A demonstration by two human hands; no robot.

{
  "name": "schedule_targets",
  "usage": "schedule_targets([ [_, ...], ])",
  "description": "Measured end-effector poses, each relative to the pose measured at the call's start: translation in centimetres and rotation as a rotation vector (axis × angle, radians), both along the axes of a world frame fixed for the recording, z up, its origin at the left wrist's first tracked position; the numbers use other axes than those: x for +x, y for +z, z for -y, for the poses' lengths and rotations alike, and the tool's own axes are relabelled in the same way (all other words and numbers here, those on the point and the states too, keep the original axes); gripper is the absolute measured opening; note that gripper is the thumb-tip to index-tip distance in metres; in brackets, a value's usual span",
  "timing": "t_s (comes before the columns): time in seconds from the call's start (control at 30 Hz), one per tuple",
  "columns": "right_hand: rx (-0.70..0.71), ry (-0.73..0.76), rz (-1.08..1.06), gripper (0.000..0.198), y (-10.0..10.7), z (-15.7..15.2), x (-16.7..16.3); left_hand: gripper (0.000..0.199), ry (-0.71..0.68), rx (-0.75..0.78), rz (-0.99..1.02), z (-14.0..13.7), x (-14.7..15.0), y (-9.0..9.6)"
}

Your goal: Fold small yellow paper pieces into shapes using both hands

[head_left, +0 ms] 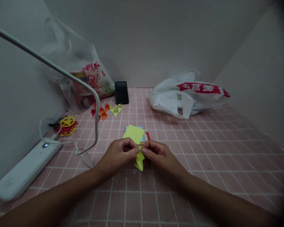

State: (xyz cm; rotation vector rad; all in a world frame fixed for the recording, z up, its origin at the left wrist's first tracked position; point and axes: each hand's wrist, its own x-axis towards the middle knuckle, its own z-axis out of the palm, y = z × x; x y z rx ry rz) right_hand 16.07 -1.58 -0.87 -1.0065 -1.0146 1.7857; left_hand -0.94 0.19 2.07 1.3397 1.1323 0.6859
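Observation:
Between my two hands is a small folded piece of yellow paper [139, 160], its pointed end hanging down toward me. My left hand [119, 153] pinches its upper left edge between thumb and fingers. On the other side my right hand [159, 155] pinches the upper right edge, and the two sets of fingertips nearly meet. Just beyond my fingers lies a stack of coloured square paper [133, 133], a yellow sheet on top with blue, purple and red edges showing below. The fold's details are partly hidden by my fingers.
Folded red, orange and yellow paper pieces [104, 113] lie near a black phone [121, 92]. Plastic bags stand at back left [94, 75] and lie at back right [172, 101]. A white power bank-like device [26, 170], a cable [61, 72] and red-yellow cutouts [68, 125] occupy the left.

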Motion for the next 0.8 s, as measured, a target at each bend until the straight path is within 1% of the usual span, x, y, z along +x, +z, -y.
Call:
schedule_targets([
  [0.33,0.035,0.002,0.065,0.032,1.2,0.2,-0.1,0.018,0.008,-0.003,0.013,0.2,0.2,0.0],
  [0.47,0.05,0.002,0.06,0.031,1.2,0.3,-0.2,0.017,-0.001,0.026,0.0,0.2,0.2,0.0],
  [0.63,0.038,0.014,0.053,0.03,1.2,0.3,-0.2,0.016,0.035,0.074,-0.037,0.3,0.3,0.3],
  [0.8,0.057,0.03,0.079,0.028,1.2,0.1,-0.2,0.018,0.031,0.047,-0.017,0.4,0.3,0.4],
])
